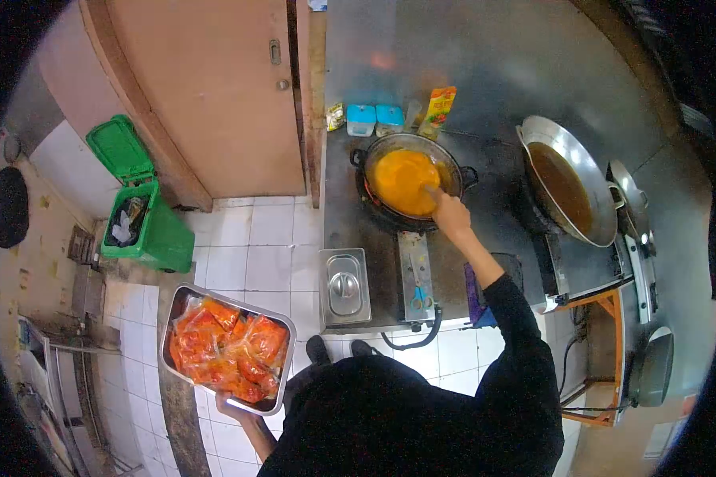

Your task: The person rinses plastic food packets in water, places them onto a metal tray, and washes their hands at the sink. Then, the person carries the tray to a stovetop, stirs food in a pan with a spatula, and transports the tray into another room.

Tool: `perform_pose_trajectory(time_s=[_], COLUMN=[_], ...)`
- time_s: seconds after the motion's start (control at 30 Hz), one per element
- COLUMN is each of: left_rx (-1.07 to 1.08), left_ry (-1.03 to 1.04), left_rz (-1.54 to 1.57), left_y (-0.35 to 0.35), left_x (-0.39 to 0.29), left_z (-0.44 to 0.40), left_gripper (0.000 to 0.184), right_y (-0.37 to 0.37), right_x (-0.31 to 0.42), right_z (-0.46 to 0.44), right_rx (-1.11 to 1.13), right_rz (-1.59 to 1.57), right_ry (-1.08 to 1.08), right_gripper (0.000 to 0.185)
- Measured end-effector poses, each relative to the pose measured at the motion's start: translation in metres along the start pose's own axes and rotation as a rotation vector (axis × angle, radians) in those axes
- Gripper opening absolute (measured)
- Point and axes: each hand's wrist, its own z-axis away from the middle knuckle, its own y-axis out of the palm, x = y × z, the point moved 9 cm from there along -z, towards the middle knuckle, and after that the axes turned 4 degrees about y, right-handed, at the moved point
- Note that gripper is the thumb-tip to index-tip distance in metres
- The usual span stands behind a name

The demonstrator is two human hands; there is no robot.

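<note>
My left hand (232,405) grips the lower edge of a metal tray (287,350), held out over the floor at my left. In the tray lie several clear plastic bags (229,342) of red-orange food. Over at the stove, my right hand (451,215) is closed on a utensil (430,190) whose end dips into the sauce, so its kind is hidden. Thick orange-yellow sauce (402,179) partly fills the black two-handled wok (453,163) around it.
A large wok (539,127) of brown liquid stands to the right. Blue-handled scissors (420,296) and a lidded steel container (344,286) lie near the counter's front. Blue-lidded tubs (362,120) and a yellow pouch (438,107) stand behind. A green bin (163,234) is open at left.
</note>
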Motion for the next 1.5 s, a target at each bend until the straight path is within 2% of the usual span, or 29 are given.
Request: perform_pose_trajectory(time_s=[0.03, 0.1, 0.13, 0.2, 0.27, 0.4, 0.47, 0.57, 0.7, 0.77, 0.8, 0.87, 0.9, 0.97, 1.07, 1.1, 1.17, 1.27, 1.37, 1.5], left_rx=[0.000, -0.066, -0.067, -0.045, -0.033, -0.047, -0.053, -0.076, -0.044, -0.043, -0.045, -0.015, -0.013, -0.034, 0.017, 0.019, 0.021, 0.000, -0.003, 0.001], left_ry=[0.000, 0.085, 0.084, 0.035, 0.035, 0.069, 0.073, 0.092, 0.097, 0.078, 0.075, 0.028, 0.026, 0.065, 0.044, 0.042, 0.052, 0.036, 0.015, 0.028], left_rz=[-0.001, -0.032, -0.033, -0.016, -0.014, -0.020, -0.027, -0.060, -0.019, -0.029, -0.029, 0.026, 0.024, 0.006, -0.022, -0.022, -0.045, -0.004, -0.018, -0.012], left_y=[-0.009, -0.037, -0.027, -0.007, -0.010, -0.009, -0.013, -0.024, -0.017, -0.025, -0.020, -0.004, -0.005, -0.010, -0.005, -0.008, -0.017, -0.020, -0.018, -0.011], left_x=[0.001, -0.004, -0.007, -0.008, -0.009, -0.014, -0.016, -0.018, -0.019, -0.019, -0.019, -0.016, -0.016, -0.019, -0.018, -0.018, -0.018, -0.016, -0.016, -0.017], left_z=[-0.004, -0.010, -0.006, 0.002, 0.001, 0.002, 0.003, -0.001, 0.000, -0.003, -0.001, 0.002, 0.002, 0.000, 0.001, 0.000, -0.004, -0.006, -0.005, -0.003], left_gripper=[0.081, 0.067, 0.067, 0.080, 0.080, 0.078, 0.076, 0.072, 0.072, 0.075, 0.075, 0.079, 0.079, 0.082, 0.083, 0.083, 0.082, 0.080, 0.078, 0.077], right_y=[-0.002, 0.000, 0.011, 0.020, 0.012, 0.017, 0.018, -0.001, -0.030, -0.057, -0.068, -0.081, -0.080, -0.094, -0.109, -0.107, -0.102, -0.079, -0.066, -0.043], right_x=[0.002, -0.003, -0.005, -0.008, -0.003, -0.013, -0.022, -0.029, -0.031, -0.025, -0.017, -0.020, -0.021, -0.019, -0.008, -0.009, -0.007, -0.016, -0.023, -0.044], right_z=[0.000, -0.005, -0.013, -0.016, -0.013, -0.006, -0.003, 0.001, 0.013, 0.023, 0.028, 0.034, 0.035, 0.035, 0.037, 0.034, 0.028, 0.015, 0.015, 0.013], right_rx=[-0.009, -0.016, 0.051, 0.118, 0.069, 0.184, 0.231, 0.244, 0.220, 0.088, 0.090, 0.096, 0.095, -0.070, -0.192, -0.192, -0.271, -0.234, -0.315, -0.260], right_rz=[-0.076, -0.152, -0.194, -0.237, -0.266, -0.458, -0.493, -0.511, -0.549, -0.421, -0.419, -0.232, -0.232, -0.075, 0.071, 0.072, 0.301, 0.424, 0.455, 0.500], right_ry=[0.011, 0.025, -0.008, -0.039, -0.131, -0.186, -0.189, -0.252, -0.217, -0.177, -0.175, -0.013, -0.010, -0.079, -0.162, -0.160, -0.181, -0.239, -0.262, -0.179], right_gripper=[0.025, 0.022, 0.025, 0.028, 0.009, 0.007, 0.015, 0.014, 0.013, 0.013, 0.013, 0.013, 0.013, 0.014, 0.016, 0.016, 0.024, 0.031, 0.022, 0.021])
